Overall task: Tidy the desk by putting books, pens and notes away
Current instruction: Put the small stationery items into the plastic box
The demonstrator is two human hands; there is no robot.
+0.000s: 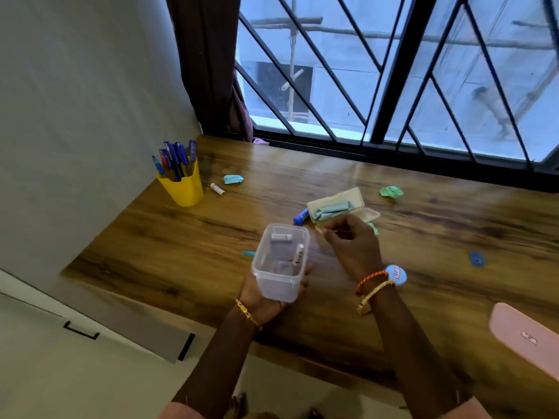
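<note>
Over desk (181,267) near edge | left hand (266,297) cups clear tub (279,263) | right hand (352,244) fingers curled, hold unclear

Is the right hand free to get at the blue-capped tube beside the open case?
Probably yes: the right hand hovers just right of the blue-capped tube, nothing lies between, though it seems to pinch something thin.

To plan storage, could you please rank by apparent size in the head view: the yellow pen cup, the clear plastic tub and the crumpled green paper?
1. Clear plastic tub, though nearest the camera.
2. Yellow pen cup.
3. Crumpled green paper.
</note>
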